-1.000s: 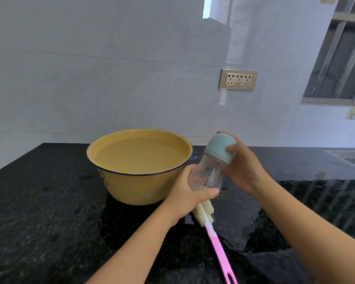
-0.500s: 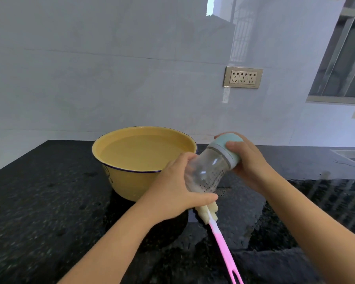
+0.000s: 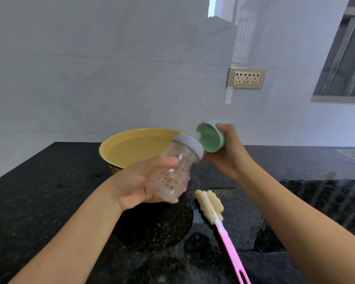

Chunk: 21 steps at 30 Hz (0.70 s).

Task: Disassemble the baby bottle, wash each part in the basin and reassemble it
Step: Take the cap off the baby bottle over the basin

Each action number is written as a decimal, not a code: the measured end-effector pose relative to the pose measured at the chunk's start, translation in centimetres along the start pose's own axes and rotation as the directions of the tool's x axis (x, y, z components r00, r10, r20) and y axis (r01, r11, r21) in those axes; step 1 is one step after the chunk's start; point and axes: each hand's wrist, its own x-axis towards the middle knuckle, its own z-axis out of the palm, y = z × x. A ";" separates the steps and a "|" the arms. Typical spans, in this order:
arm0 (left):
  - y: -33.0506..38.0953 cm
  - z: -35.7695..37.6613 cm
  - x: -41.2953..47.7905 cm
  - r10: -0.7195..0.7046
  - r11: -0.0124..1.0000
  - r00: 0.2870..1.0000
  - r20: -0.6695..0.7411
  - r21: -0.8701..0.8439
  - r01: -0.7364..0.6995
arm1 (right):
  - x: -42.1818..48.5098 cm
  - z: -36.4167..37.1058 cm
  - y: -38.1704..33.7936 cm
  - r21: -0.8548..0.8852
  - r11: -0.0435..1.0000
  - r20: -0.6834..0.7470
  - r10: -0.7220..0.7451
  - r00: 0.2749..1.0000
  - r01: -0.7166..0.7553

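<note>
My left hand (image 3: 137, 185) grips a clear baby bottle (image 3: 175, 174) with printed measure marks and a grey collar, tilted up to the right above the counter. Just right of the bottle's top, my right hand (image 3: 226, 154) holds the mint-green cap (image 3: 210, 136), off the bottle, its hollow side facing left. Behind the bottle stands a yellow basin (image 3: 111, 146) filled with water.
A bottle brush (image 3: 210, 206) with a cream sponge head and pink handle lies on the wet black stone counter (image 3: 49, 191) under my hands. A wall socket (image 3: 246, 77) is on the tiled wall, a window at the far right.
The green cap has come off the bottle in my right hand and moved right. My left hand tilted the bottle further over and lifted it clear of the brush.
</note>
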 end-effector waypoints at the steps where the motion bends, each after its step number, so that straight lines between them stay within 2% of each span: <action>1: 0.1 -0.5 -0.3 0.032 0.997 0.998 -0.045 0.074 -0.029 | 0.5 0.1 0.2 -0.053 0.998 -0.047 0.013 0.999 -0.016; 3: 0.4 -1.2 -0.7 0.144 0.960 0.984 -0.106 0.258 -0.113 | 1.3 0.5 0.7 -0.232 0.971 -0.093 0.030 0.995 -0.050; 4: 0.7 -1.3 -0.9 0.202 0.926 0.970 -0.138 0.350 -0.143 | 1.6 0.8 0.9 -0.389 0.920 -0.092 0.014 0.996 -0.049; 6: 1.0 -1.7 -1.3 0.304 0.848 0.923 -0.237 0.508 -0.149 | 2.0 1.7 1.2 -0.715 0.699 -0.082 -0.046 0.996 -0.027; 8: 1.1 -2.1 -1.5 0.384 0.785 0.871 -0.307 0.605 -0.132 | 2.4 2.7 1.4 -0.908 0.419 -0.023 -0.072 0.997 0.009; 10: 1.1 -2.4 -1.6 0.435 0.738 0.845 -0.311 0.660 -0.137 | 2.8 3.4 1.8 -0.980 0.197 0.031 0.006 0.999 0.029; 11: 1.1 -2.6 -1.5 0.459 0.715 0.834 -0.307 0.685 -0.141 | 3.0 3.6 2.1 -0.990 0.139 0.025 0.052 0.998 0.018; 14: 1.2 -3.0 -1.2 0.543 0.634 0.782 -0.307 0.760 -0.142 | 3.6 4.1 2.5 -0.998 0.057 -0.004 0.144 0.990 -0.012; 16: 1.3 -3.5 -0.9 0.602 0.552 0.742 -0.294 0.825 -0.121 | 4.0 3.9 2.4 -0.995 -0.094 -0.004 0.206 0.979 0.016; 17: 1.4 -3.8 -0.7 0.627 0.508 0.726 -0.282 0.855 -0.107 | 4.2 3.8 2.3 -0.991 -0.130 0.005 0.211 0.977 0.033; 18: 1.4 -4.2 -0.5 0.647 0.466 0.713 -0.269 0.880 -0.091 | 4.4 3.7 2.4 -0.994 -0.101 0.032 0.180 0.983 0.051; 19: 1.5 -4.6 -0.3 0.666 0.426 0.702 -0.254 0.901 -0.079 | 4.4 3.7 2.4 -0.997 -0.006 0.071 0.092 0.993 0.072; 20: 1.4 -5.0 0.0 0.681 0.390 0.692 -0.238 0.918 -0.067 | 4.4 3.8 2.2 -0.986 0.138 0.089 -0.039 0.995 0.093; 21: 1.4 -5.4 0.2 0.690 0.356 0.688 -0.223 0.933 -0.054 | 4.3 4.2 2.0 -0.940 0.325 0.058 -0.150 0.987 0.104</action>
